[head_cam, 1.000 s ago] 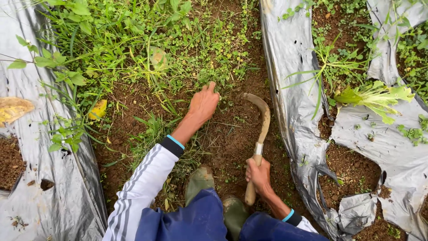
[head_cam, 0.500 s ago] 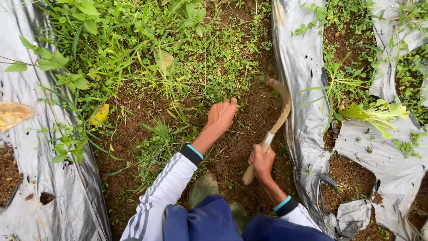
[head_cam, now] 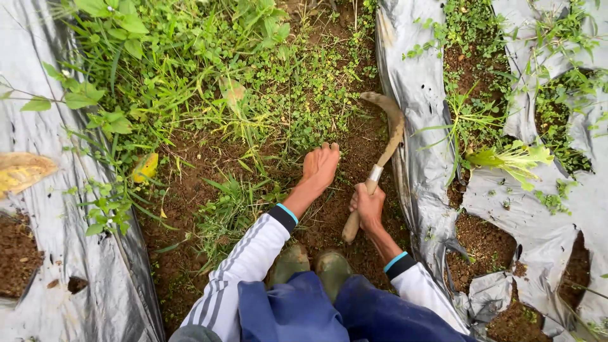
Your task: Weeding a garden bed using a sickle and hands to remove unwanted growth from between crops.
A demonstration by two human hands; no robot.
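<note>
The left hand (head_cam: 320,166) lies open, palm down, fingers spread on the bare brown soil (head_cam: 190,190) at the edge of the weeds (head_cam: 253,95). It has slid forward from where it lay a second ago, nearer the green growth. The right hand (head_cam: 368,206) is closed around the wooden handle of a sickle (head_cam: 380,158), gripping it just below the metal collar.

The tool has changed most. A second ago its blade lay low over the dirt, close in front of the knees; half a second ago it was blurred in mid-swing; now it is lifted and carried forward, with its hooked tip next to the grey plastic mulch (head_cam: 418,126). Judging by this, the cutting stroke is being reset further up the furrow, toward uncut weeds.

The sickle's long axis runs from the handle butt, low by the right boot (head_cam: 332,269), up and slightly right. The blade then curves over to the left, so its tip points left toward the weed patch, hollow edge facing down and back.

Right of the plastic, a pale uprooted plant (head_cam: 513,161) lies on the sheet.
</note>
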